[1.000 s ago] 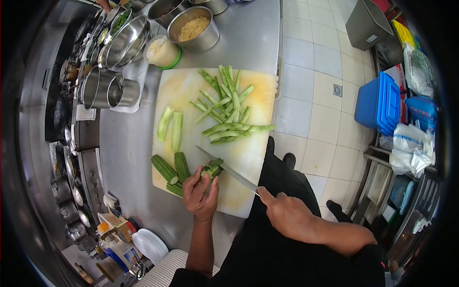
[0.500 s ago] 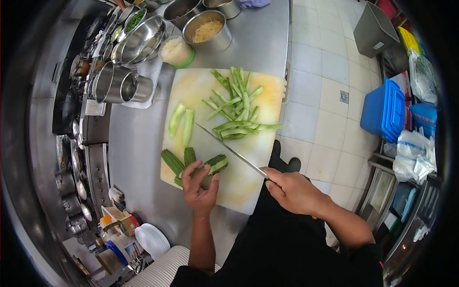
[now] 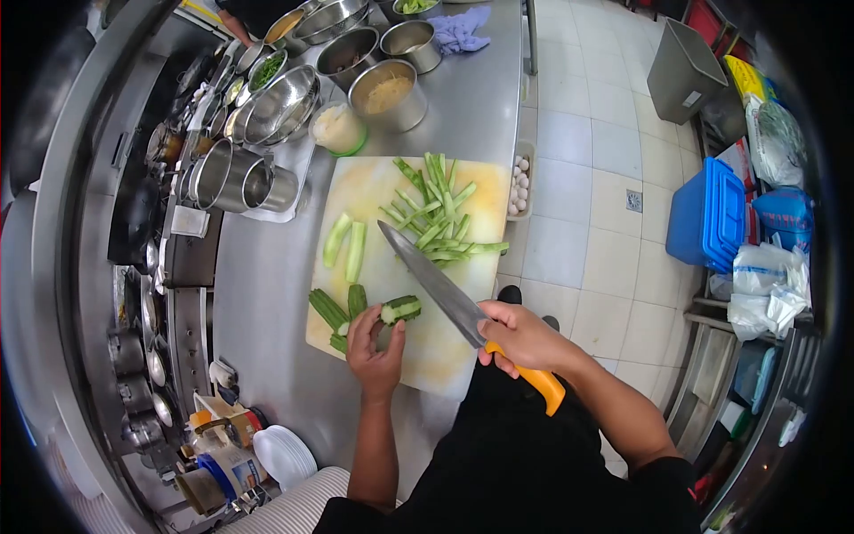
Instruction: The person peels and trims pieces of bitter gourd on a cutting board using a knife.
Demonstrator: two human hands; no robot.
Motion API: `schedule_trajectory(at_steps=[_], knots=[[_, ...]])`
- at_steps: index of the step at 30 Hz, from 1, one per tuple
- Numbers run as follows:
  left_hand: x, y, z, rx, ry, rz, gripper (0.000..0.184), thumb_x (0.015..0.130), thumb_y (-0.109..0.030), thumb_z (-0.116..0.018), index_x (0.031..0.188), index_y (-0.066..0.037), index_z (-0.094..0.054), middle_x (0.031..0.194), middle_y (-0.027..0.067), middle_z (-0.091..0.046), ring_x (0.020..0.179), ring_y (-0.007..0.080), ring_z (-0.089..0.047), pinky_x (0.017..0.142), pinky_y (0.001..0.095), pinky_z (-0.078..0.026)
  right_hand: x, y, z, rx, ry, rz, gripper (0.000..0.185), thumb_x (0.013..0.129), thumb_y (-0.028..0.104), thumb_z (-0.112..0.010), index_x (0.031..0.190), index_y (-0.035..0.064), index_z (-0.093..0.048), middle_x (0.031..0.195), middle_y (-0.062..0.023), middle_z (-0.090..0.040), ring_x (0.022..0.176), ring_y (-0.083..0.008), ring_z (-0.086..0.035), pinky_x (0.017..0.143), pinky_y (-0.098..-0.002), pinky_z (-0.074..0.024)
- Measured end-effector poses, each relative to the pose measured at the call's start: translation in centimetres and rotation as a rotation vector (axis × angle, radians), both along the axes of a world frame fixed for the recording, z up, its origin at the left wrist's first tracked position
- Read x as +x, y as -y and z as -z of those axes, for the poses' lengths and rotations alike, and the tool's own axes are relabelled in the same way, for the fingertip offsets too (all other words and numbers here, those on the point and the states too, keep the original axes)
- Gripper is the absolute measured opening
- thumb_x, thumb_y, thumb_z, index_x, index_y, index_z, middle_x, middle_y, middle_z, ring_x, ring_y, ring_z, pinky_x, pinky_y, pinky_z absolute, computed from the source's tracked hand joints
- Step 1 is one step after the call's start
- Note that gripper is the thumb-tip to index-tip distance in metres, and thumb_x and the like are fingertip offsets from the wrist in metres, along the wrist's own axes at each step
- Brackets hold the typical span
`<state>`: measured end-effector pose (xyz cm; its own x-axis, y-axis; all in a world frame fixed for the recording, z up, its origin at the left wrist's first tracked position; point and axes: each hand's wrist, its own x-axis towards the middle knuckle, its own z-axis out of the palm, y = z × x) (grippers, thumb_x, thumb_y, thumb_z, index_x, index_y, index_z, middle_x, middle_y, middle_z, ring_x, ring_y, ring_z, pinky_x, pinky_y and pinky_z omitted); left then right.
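My right hand (image 3: pixel 516 338) grips a chef's knife by its orange handle (image 3: pixel 535 378), with the broad blade (image 3: pixel 431 283) flat-side up over the cutting board (image 3: pixel 436 356). My left hand (image 3: pixel 376 349) is curved at the board's near left, its thumb and fingers apart. Its fingertips are at the end of a short piece of ridged green gourd (image 3: pixel 401 309); whether they touch it I cannot tell. More ridged pieces (image 3: pixel 328 309) lie beside the fingers, partly hidden. Two peeled lengths (image 3: pixel 355 252) rest farther up, left of a pile of pale green strips (image 3: pixel 445 209).
Past the board stand a green-based tub (image 3: pixel 339 130) and a metal pot of pale shreds (image 3: pixel 389 96). Steel pots (image 3: pixel 227 173) and a colander (image 3: pixel 283 102) line the left. Stacked white plates (image 3: pixel 285 452) sit near left. Another person's arm (image 3: pixel 236 28) shows at the far end.
The knife has turned from edge-on to showing its broad side, and its orange handle has come into view. My left hand's fingers have drawn closer together. The camera view has shifted.
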<state>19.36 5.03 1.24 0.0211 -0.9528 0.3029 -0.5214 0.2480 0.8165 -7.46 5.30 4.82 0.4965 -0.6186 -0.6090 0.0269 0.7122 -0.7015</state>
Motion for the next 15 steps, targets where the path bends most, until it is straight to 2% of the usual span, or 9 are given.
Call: schedule_trajectory(at_steps=[1, 3, 6, 7, 8, 10, 11, 13, 15], knots=[[0.0, 0.1, 0.0, 0.002, -0.029, 0.010, 0.045, 0.086, 0.010, -0.073, 0.128, 0.005, -0.059, 0.128, 0.0138, -0.055, 0.116, 0.0222, -0.061, 0.098, 0.0348, -0.056, 0.0, -0.1, -0.3, -0.008, 0.000, 0.001, 0.029, 0.106, 0.019, -0.041, 0.128, 0.0051, -0.054, 0.078, -0.0059, -0.062, 0.047, -0.0089, -0.049, 0.047, -0.0260, -0.0449], [0.0, -0.1, 0.2, -0.014, -0.042, -0.010, 0.045, 0.086, 0.010, -0.073, 0.129, 0.005, -0.058, 0.129, 0.0140, -0.055, 0.117, 0.0223, -0.061, 0.098, 0.0348, -0.056, 0.0, -0.6, -1.3, -0.101, -0.156, -0.015, 0.048, 0.106, 0.026, -0.043, 0.149, 0.0060, -0.042, 0.080, -0.0063, -0.063, 0.052, -0.0093, -0.052, 0.048, -0.0271, -0.0478], [0.2, 0.2, 0.9, -0.054, -0.069, -0.064, 0.045, 0.087, 0.010, -0.072, 0.129, 0.006, -0.058, 0.131, 0.0145, -0.055, 0.118, 0.0226, -0.061, 0.099, 0.0348, -0.056, -0.4, -1.1, -1.8, -0.126, -0.125, -0.033, 0.044, 0.106, 0.028, -0.043, 0.144, 0.0069, -0.047, 0.079, -0.0038, -0.062, 0.054, -0.0072, -0.051, 0.049, -0.0258, -0.0479], [0.1, 0.4, 1.0, -0.079, -0.078, -0.093, 0.045, 0.087, 0.010, -0.072, 0.129, 0.006, -0.057, 0.132, 0.0148, -0.055, 0.118, 0.0227, -0.061, 0.099, 0.0347, -0.056, -0.4, -1.1, -1.7, -0.129, -0.149, -0.012, 0.038, 0.105, 0.025, -0.044, 0.137, 0.0049, -0.050, 0.078, -0.0092, -0.065, 0.053, -0.0189, -0.059, 0.051, -0.0324, -0.0505], [0.1, 0.6, 1.2, -0.080, -0.079, -0.098, 0.045, 0.087, 0.010, -0.072, 0.129, 0.006, -0.057, 0.132, 0.0148, -0.055, 0.118, 0.0227, -0.061, 0.099, 0.0347, -0.056, -0.5, -1.3, -1.4, -0.129, -0.150, -0.017, 0.038, 0.105, 0.025, -0.044, 0.137, 0.0049, -0.050, 0.078, -0.0092, -0.065, 0.053, -0.0189, -0.059, 0.051, -0.0324, -0.0505], [-0.2, 1.4, 0.7, -0.118, -0.109, -0.062, 0.045, 0.084, 0.007, -0.076, 0.127, 0.005, -0.062, 0.126, 0.0165, -0.060, 0.110, 0.0220, -0.065, 0.095, 0.0333, -0.058, -0.2, -2.0, -1.1, -0.522, -0.350, -0.006, 0.034, 0.103, 0.021, -0.048, 0.131, 0.0034, -0.051, 0.080, -0.0198, -0.067, 0.059, -0.0379, -0.063, 0.056, -0.0448, -0.0533], [-0.4, 1.4, 0.6, -0.082, -0.103, -0.080, 0.040, 0.083, 0.006, -0.078, 0.121, 0.004, -0.067, 0.123, 0.0162, -0.063, 0.108, 0.0222, -0.066, 0.094, 0.0331, -0.058, -0.3, -2.5, -1.6, -0.525, -0.344, -0.013, 0.034, 0.103, 0.021, -0.048, 0.131, 0.0034, -0.051, 0.080, -0.0198, -0.067, 0.059, -0.0379, -0.063, 0.056, -0.0448, -0.0533], [0.2, 1.5, 1.4, -0.105, -0.020, -0.075, 0.036, 0.082, 0.006, -0.079, 0.117, 0.003, -0.070, 0.122, 0.0160, -0.065, 0.107, 0.0225, -0.067, 0.093, 0.0328, -0.057, -0.7, -3.4, -4.4, -0.603, -0.510, -0.055, 0.033, 0.100, 0.017, -0.053, 0.129, 0.0036, -0.052, 0.082, -0.0276, -0.065, 0.068, -0.0496, -0.062, 0.063, -0.0547, -0.0528], [0.5, 1.7, 1.8, -0.126, 0.062, -0.062, 0.033, 0.081, 0.005, -0.079, 0.114, 0.002, -0.072, 0.120, 0.0158, -0.066, 0.106, 0.0229, -0.068, 0.092, 0.0324, -0.057, -0.7, -5.1, -4.2, -0.693, -0.531, -0.027, 0.035, 0.099, 0.016, -0.055, 0.131, 0.0042, -0.051, 0.080, -0.0270, -0.064, 0.068, -0.0484, -0.062, 0.063, -0.0551, -0.0530]])
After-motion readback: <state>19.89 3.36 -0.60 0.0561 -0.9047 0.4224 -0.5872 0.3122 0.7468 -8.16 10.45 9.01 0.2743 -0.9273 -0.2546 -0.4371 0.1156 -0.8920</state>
